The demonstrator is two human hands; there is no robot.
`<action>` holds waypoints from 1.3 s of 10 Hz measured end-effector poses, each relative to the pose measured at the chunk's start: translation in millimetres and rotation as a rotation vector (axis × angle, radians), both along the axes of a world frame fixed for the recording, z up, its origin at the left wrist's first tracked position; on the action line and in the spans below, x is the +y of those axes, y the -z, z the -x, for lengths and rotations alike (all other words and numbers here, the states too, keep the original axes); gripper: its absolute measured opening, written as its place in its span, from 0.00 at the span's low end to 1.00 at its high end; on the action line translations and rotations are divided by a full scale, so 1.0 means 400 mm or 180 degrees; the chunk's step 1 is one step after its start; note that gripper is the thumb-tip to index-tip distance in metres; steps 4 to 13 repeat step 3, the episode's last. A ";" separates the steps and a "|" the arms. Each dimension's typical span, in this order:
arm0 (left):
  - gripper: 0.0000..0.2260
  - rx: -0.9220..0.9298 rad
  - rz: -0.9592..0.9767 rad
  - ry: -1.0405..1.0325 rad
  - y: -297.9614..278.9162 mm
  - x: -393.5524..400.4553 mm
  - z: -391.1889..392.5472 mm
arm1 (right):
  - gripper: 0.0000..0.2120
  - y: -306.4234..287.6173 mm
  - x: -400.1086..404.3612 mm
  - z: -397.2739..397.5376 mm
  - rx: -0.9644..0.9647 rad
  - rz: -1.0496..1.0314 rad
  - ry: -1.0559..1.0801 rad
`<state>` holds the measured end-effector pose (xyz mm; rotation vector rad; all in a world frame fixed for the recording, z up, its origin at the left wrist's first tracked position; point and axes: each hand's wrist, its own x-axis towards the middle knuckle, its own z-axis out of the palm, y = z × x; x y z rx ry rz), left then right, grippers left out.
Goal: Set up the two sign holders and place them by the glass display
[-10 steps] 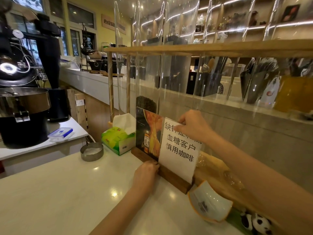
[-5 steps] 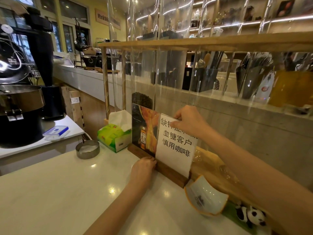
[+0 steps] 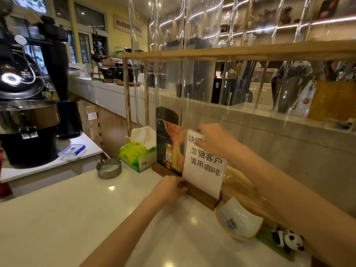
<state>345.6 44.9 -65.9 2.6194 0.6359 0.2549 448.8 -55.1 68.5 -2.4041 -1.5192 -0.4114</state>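
Two sign holders stand side by side on the white counter [image 3: 57,218], against the glass display [image 3: 202,83]. The nearer one holds a white sheet with black Chinese characters [image 3: 204,166] in a dark wooden base [image 3: 202,197]. The farther holder shows a dark and orange picture with a bottle [image 3: 169,145]. My right hand [image 3: 213,139] pinches the top edge of the white sign. My left hand [image 3: 169,187] grips the left end of that sign's wooden base.
A green tissue box [image 3: 136,155] and a round metal tin [image 3: 108,168] sit left of the signs. A curved white dish [image 3: 238,220] and a panda figure [image 3: 289,240] lie to the right. A black roaster machine [image 3: 25,112] stands at far left.
Both hands stay on the white sign and its base. The camera view has shifted slightly; the signs show no clear movement.
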 end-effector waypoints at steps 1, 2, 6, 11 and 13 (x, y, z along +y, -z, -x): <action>0.18 -0.0050 -0.0025 -0.0067 -0.023 0.002 0.028 | 0.19 0.019 -0.009 0.031 -0.0255 -0.0491 -0.0275; 0.19 -0.0081 0.0047 -0.0190 -0.053 -0.006 0.084 | 0.18 0.049 -0.019 0.069 0.0234 -0.1375 -0.0647; 0.18 -0.0562 0.0053 -0.0342 -0.081 -0.015 0.142 | 0.14 0.084 -0.028 0.139 0.1283 -0.2295 -0.0984; 0.18 -0.0562 0.0053 -0.0342 -0.081 -0.015 0.142 | 0.14 0.084 -0.028 0.139 0.1283 -0.2295 -0.0984; 0.18 -0.0562 0.0053 -0.0342 -0.081 -0.015 0.142 | 0.14 0.084 -0.028 0.139 0.1283 -0.2295 -0.0984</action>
